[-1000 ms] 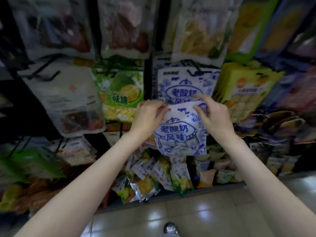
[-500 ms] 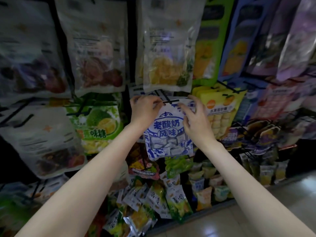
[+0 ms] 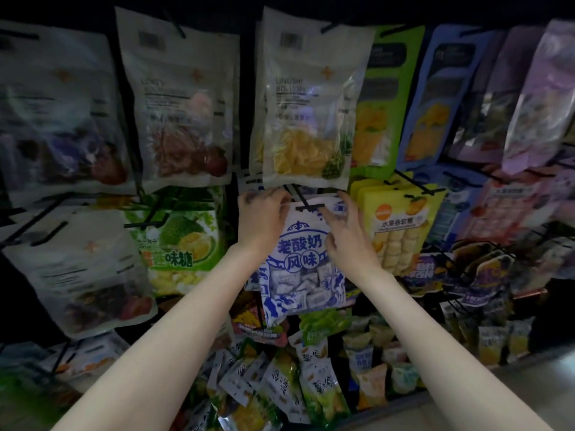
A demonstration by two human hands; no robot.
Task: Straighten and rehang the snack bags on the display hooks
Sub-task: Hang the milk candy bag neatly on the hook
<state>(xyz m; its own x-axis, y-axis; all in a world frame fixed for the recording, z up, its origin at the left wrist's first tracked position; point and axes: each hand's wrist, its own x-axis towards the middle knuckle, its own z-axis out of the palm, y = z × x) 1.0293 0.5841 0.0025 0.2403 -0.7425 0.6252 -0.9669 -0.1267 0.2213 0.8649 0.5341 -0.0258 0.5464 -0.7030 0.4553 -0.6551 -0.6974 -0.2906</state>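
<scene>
Blue-white bag (image 3: 303,259) marked 老酸奶风味, seemingly on black hook (image 3: 306,204)

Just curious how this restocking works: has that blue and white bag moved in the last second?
Yes. The blue and white bag rose: earlier below the black hook, its top now reaches the hook's crossbar.
</scene>
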